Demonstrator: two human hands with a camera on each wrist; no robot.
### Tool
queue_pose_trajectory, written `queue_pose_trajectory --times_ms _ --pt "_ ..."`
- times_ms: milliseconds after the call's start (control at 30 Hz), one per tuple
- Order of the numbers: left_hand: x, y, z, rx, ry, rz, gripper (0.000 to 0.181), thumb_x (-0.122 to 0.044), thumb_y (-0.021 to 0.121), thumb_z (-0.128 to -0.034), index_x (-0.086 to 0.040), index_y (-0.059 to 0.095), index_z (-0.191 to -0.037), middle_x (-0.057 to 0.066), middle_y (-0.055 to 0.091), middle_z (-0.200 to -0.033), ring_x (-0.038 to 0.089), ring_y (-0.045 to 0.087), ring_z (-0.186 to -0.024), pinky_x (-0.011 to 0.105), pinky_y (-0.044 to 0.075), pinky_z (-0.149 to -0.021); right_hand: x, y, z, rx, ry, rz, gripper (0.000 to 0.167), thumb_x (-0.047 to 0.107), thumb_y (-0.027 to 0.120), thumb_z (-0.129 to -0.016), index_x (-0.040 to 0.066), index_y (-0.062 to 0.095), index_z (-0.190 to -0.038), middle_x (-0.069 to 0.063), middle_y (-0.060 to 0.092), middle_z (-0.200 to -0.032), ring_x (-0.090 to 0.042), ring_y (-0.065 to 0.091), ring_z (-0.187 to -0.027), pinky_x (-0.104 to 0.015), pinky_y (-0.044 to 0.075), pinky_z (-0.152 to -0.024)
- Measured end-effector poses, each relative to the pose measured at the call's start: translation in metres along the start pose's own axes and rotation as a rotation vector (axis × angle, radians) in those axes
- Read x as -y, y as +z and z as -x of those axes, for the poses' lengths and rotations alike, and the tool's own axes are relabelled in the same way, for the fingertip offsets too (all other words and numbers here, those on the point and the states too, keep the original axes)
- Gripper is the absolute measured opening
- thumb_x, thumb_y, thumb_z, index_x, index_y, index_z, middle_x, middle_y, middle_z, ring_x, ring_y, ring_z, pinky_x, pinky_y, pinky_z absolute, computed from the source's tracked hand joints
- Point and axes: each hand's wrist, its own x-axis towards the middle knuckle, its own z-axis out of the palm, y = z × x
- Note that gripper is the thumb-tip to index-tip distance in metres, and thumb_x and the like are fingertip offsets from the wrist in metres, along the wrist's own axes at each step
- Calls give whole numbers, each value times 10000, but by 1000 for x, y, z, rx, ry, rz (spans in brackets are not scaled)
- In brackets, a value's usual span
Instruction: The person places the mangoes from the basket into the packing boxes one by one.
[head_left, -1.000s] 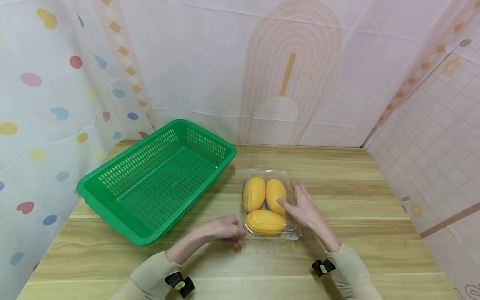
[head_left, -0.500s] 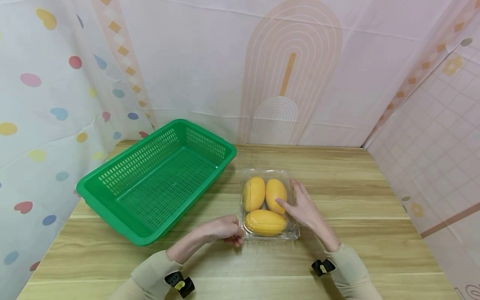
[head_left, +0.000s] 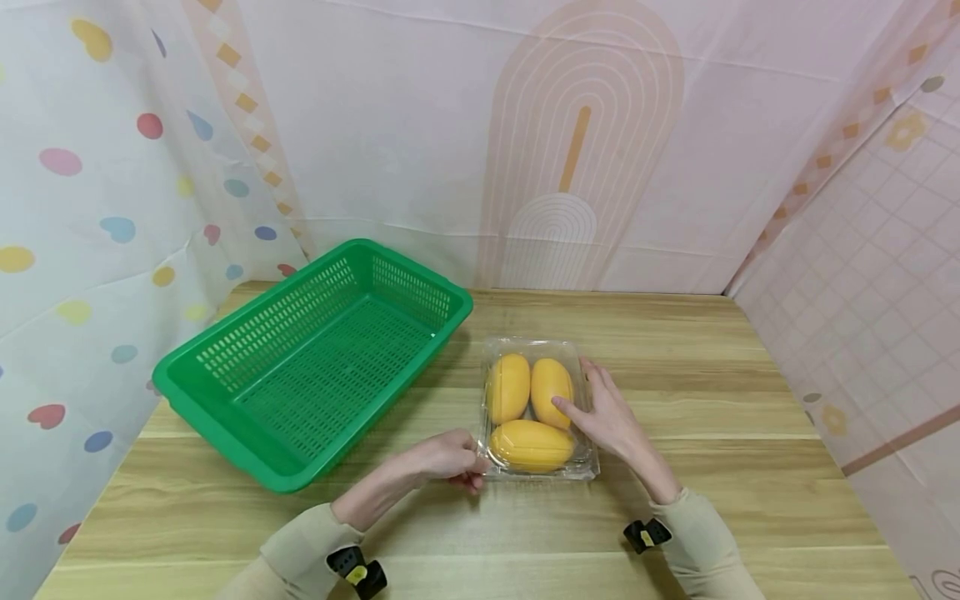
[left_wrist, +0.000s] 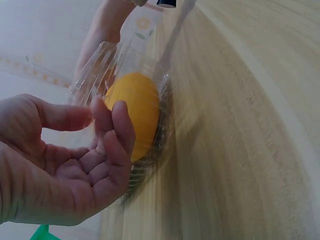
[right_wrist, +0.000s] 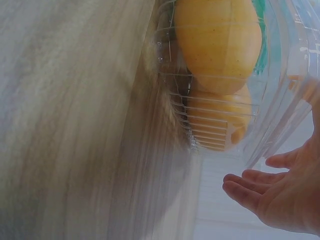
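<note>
Three yellow mangoes [head_left: 532, 444] lie inside a clear plastic clamshell box [head_left: 585, 471], whose lid covers them. At the box's near left corner, my left hand [head_left: 446, 457] has its fingers curled. In the left wrist view its thumb and index finger pinch the clear rim beside a mango [left_wrist: 142, 110]. My right hand [head_left: 609, 421] rests against the right side of the box, its thumb lying over the lid above one mango. Its fingers look nearly straight in the right wrist view, past the box's edge.
A green plastic basket [head_left: 292, 477] with slotted walls stands to the left of the box, bare inside. Both sit on a wood-grain table [head_left: 697, 400]. Patterned cloth [head_left: 405, 125] hangs behind and at both sides.
The near edge of the box has shifted very slightly left since a second ago. Both hands keep almost the same places.
</note>
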Motion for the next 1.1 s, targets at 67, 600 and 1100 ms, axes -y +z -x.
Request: queue_pose_trajectory --times_ms 67,600,1100 --pt "0 1 0 -17 3 -3 153 -27 545 -885 87 615 -811 -12 564 -605 98 577 -570 223 513 -606 0 0 0 2 2 0 880 512 578 -886 22 182 -1501 -249 223 -1535 -460 315 -1366 -633 328 -1043" --pt "6 -6 0 56 10 14 215 -104 536 -925 -6 597 -744 -20 576 -608 75 455 -543 167 320 -513 1 -1 2 3 5 -16 861 501 567 -898 21 183 -1500 -249 216 -1536 -461 314 -1364 -633 324 -1046" --pt "4 -5 -1 63 -1 32 204 -81 536 -910 -9 613 -736 -22 591 -604 64 491 -535 160 341 -510 2 -2 2 10 8 -19 882 529 562 -891 26 175 -1504 -244 209 -1539 -463 321 -1360 -632 343 -1033"
